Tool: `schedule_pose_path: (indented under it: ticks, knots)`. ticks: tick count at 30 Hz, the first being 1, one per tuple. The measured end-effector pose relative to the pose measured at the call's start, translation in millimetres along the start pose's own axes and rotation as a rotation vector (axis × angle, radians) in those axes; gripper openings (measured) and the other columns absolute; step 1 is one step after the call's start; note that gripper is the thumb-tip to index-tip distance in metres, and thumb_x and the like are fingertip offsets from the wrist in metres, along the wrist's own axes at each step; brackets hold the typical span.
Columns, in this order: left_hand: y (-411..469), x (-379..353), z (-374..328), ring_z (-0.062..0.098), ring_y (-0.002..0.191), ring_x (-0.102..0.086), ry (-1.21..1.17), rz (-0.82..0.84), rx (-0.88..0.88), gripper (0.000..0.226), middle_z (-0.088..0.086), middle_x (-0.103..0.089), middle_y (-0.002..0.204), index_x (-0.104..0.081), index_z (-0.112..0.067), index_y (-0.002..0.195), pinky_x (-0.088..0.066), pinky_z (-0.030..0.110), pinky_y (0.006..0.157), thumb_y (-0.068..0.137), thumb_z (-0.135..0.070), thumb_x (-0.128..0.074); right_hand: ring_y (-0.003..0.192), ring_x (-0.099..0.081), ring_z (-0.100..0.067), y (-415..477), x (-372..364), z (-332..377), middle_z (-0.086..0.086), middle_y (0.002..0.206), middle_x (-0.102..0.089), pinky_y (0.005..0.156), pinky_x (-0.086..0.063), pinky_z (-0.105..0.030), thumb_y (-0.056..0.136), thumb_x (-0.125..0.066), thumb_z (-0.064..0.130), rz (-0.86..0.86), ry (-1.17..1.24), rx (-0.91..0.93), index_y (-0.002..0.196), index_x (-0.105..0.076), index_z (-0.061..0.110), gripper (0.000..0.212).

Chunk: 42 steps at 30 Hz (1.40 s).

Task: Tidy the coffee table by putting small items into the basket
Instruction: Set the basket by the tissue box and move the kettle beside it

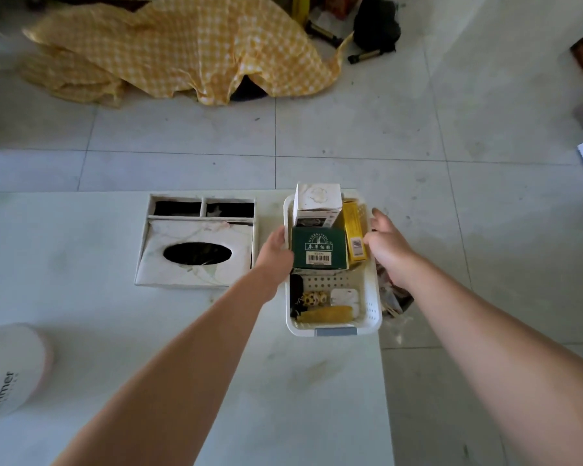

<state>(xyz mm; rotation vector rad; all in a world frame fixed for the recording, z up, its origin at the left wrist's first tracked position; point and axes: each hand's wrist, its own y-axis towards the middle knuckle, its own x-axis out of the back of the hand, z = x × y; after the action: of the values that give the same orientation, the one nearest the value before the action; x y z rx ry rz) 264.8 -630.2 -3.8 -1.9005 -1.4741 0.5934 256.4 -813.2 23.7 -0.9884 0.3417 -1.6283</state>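
White basket [374, 307]; green box [318, 247]; yellow checked cloth [182, 52].

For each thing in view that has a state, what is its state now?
White perforated plastic basket: loaded, on table edge.
Green box with barcode: inside basket, left hand touching it.
Yellow narrow box: inside basket, leaning.
White square box: upright in basket.
White tissue holder: slot open.
Right hand: at basket's right rim.

— How many boxes in the basket [372, 309]?
— Three: one green box [318, 247], one white box [318, 200], one yellow box [353, 231].
— Other containers?
— One tissue box holder [196, 245] (two small compartments on it). Two hands reach in: left hand [278, 252], right hand [389, 248].
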Motion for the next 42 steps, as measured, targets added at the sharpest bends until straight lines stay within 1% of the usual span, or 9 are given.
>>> schedule_pose_path:
  ticks: [2,6,9,13,17,24,30,36,42]
  knots:
    - [4,-2,-5,0.021,0.109,-0.056,0.022,-0.008,-0.001,0.051,0.000,-0.063,0.114,-0.054,-0.019,0.128,-0.048,0.042,0.094,0.090,0.009,-0.034,0.114,-0.054,-0.016,5,-2,2,-0.002,0.158,-0.028,0.081,-0.049,-0.031,0.095,-0.040,0.004,0.006,-0.036,0.009,0.154,-0.017,0.026,0.066]
    - [8,8,-17,0.018,0.120,-0.053,-0.009,-0.154,-0.038,0.046,0.002,-0.058,0.134,-0.050,-0.018,0.136,-0.041,0.036,0.105,0.096,-0.004,-0.032,0.127,-0.050,-0.028,6,-15,9,-0.008,0.146,-0.043,0.101,-0.045,-0.044,0.094,-0.047,0.017,-0.370,-0.174,0.042,0.144,-0.037,0.019,0.051]
    - [3,32,-34,0.016,0.111,-0.057,-0.157,-0.282,-0.153,0.043,0.002,-0.063,0.120,-0.054,-0.013,0.133,-0.044,0.033,0.106,0.094,0.000,-0.039,0.103,-0.059,-0.022,-7,-32,33,-0.006,0.117,-0.058,0.081,-0.046,-0.028,0.092,-0.049,0.014,-0.547,-0.143,0.292,0.122,-0.054,0.014,0.030]
    - [-2,81,-41,0.022,0.099,-0.062,0.005,-0.571,-0.248,0.031,0.005,-0.067,0.112,-0.065,-0.011,0.115,-0.049,0.024,0.085,0.092,-0.007,-0.045,0.069,-0.057,-0.014,-36,-75,69,0.000,0.083,-0.064,0.052,-0.034,-0.020,0.092,-0.046,0.015,-0.511,-0.144,0.546,0.092,-0.059,0.014,0.013]
    - [-2,142,-13,0.028,0.129,-0.041,0.260,-0.743,-0.132,0.052,0.008,-0.043,0.143,-0.046,-0.016,0.137,-0.035,0.041,0.109,0.086,-0.008,-0.050,0.088,-0.064,-0.019,-48,-131,69,0.001,0.100,-0.065,0.068,-0.051,-0.031,0.093,-0.045,0.020,-0.128,-0.332,0.383,0.109,-0.059,0.016,0.021]
    - [-7,194,27,0.033,0.126,-0.048,0.149,-0.446,0.160,0.055,0.012,-0.047,0.144,-0.034,-0.015,0.148,-0.041,0.035,0.098,0.094,-0.013,-0.045,0.130,-0.043,-0.030,-52,-186,55,-0.011,0.151,-0.028,0.086,-0.041,-0.031,0.093,-0.044,0.015,0.035,-0.264,0.107,0.154,-0.009,0.020,0.071]
    - [-8,193,37,0.030,0.120,-0.052,0.148,-0.417,0.113,0.060,0.010,-0.050,0.140,-0.031,-0.022,0.149,-0.039,0.029,0.079,0.092,-0.002,-0.032,0.125,-0.051,-0.029,-51,-188,57,-0.008,0.141,-0.050,0.099,-0.047,-0.038,0.082,-0.048,0.020,-0.028,-0.173,0.087,0.145,-0.035,0.018,0.065]
    - [-5,178,40,0.022,0.099,-0.050,0.128,-0.362,0.084,0.056,0.008,-0.056,0.129,-0.035,-0.023,0.146,-0.039,0.029,0.076,0.094,-0.003,-0.033,0.091,-0.062,-0.028,-61,-173,49,-0.009,0.104,-0.063,0.064,-0.047,-0.033,0.088,-0.048,0.017,-0.179,-0.348,0.132,0.116,-0.056,0.006,0.031]
    - [-4,173,45,0.024,0.098,-0.054,0.101,-0.348,0.100,0.055,0.006,-0.060,0.127,-0.037,-0.025,0.144,-0.041,0.026,0.065,0.093,-0.007,-0.035,0.108,-0.053,-0.029,-56,-153,41,-0.012,0.121,-0.052,0.068,-0.040,-0.032,0.088,-0.052,0.020,-0.333,-0.550,0.143,0.115,-0.053,0.005,0.031]
